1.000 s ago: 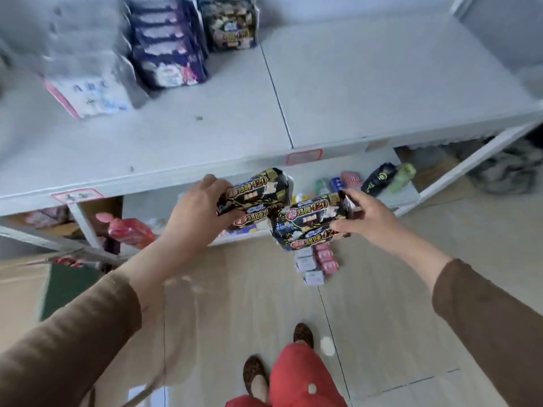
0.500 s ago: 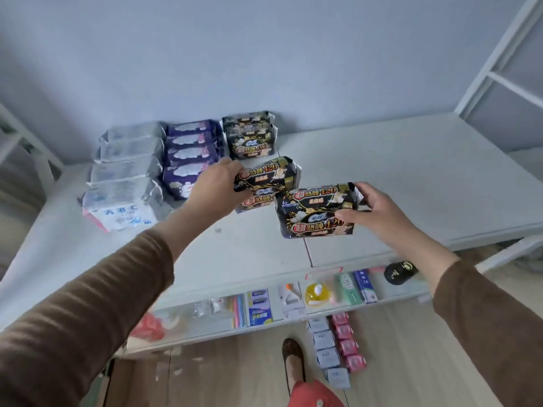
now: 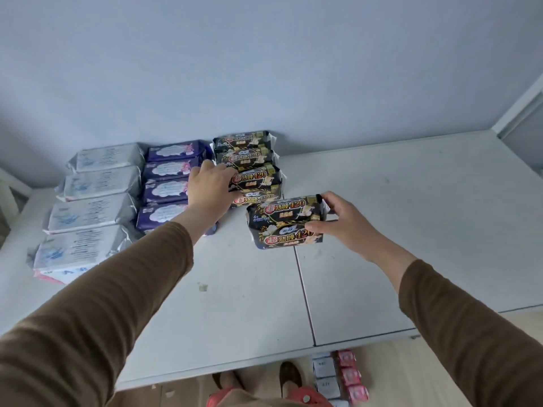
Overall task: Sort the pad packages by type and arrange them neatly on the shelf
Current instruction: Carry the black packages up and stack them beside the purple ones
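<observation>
- The white shelf [image 3: 411,230] spreads under both hands.
- Left of the left hand [image 3: 210,189]: rows of white packages [image 3: 94,212] and purple packages [image 3: 170,186].
- That hand grips a black package [image 3: 258,183] at the front of the black row [image 3: 244,149], seemingly resting on the shelf.
- The right hand [image 3: 340,223] pinches another black pack [image 3: 286,223] just in front.

Shop: shelf [image 3: 411,230] of pad packages [image 3: 97,183]

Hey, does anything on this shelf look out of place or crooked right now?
Nothing on the shelf looks damaged or spilled. Only the black package in the right hand sits outside the black row, not yet placed.
</observation>
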